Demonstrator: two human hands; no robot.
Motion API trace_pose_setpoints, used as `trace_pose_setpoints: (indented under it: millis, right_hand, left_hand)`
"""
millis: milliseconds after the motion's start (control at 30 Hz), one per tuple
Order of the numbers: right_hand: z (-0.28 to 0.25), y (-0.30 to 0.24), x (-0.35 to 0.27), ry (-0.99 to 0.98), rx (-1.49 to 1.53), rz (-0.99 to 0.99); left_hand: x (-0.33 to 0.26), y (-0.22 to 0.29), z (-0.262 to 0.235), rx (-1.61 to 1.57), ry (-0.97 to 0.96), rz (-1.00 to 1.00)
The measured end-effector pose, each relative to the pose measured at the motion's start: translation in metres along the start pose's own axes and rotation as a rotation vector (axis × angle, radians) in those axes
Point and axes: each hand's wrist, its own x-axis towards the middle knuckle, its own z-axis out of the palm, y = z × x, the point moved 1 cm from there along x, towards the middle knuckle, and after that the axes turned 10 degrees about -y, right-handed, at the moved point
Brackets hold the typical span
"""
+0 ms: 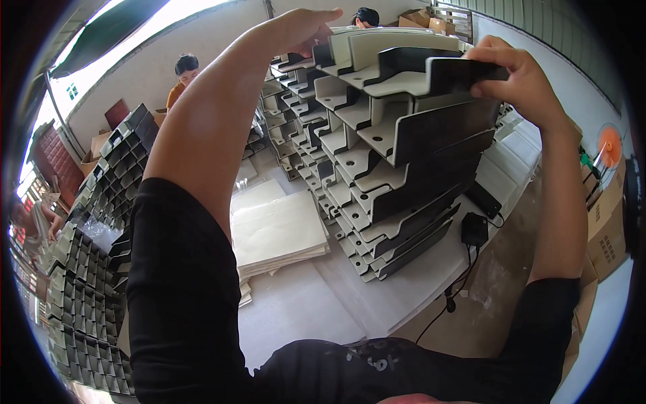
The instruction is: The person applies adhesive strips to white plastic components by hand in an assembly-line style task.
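Black sleeves fill the lower part of the view, and the left forearm crosses the middle, hiding much of the table behind it. Up at the top, the left hand (299, 27) rests on the far end of the uppermost folded tray (404, 64); its fingers are out of sight behind the tray, so I cannot tell how firmly it grips. Opposite it, the right hand (515, 77) pinches the dark near edge of the same tray between thumb and fingers. That tray sits at the top of a tall stack of trays (390, 182), pale inside and dark outside, standing on the white table (303, 310).

Just left of the stack lies a pile of flat cream sheets (279, 232), partly covered by the forearm. A small black box with a cable (474, 229) lies on the table to the right, near the edge. More stacked trays (101, 269) crowd the left side, cut off by the dark rim. Far back, another person in orange (182, 77) is by the pale wall, and cardboard boxes (605, 229) stand at the right edge beside an orange fan (610, 147).
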Motion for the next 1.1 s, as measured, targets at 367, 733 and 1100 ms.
trace_pose_setpoints:
  millis: [367,733,1100]
  right_hand:
    - [0.016,-0.021,0.004,-0.024,0.026,-0.003]
    - [0.027,-0.026,-0.002,0.073,-0.155,-0.107]
    - [0.027,-0.025,-0.01,0.091,-0.007,-0.099]
  left_hand:
    - [0.001,0.014,0.015,-0.243,-0.134,0.04]
    - [-0.029,0.037,0.006,-0.294,-0.036,0.057]
    - [-0.2,-0.034,0.002,0.171,0.437,0.127]
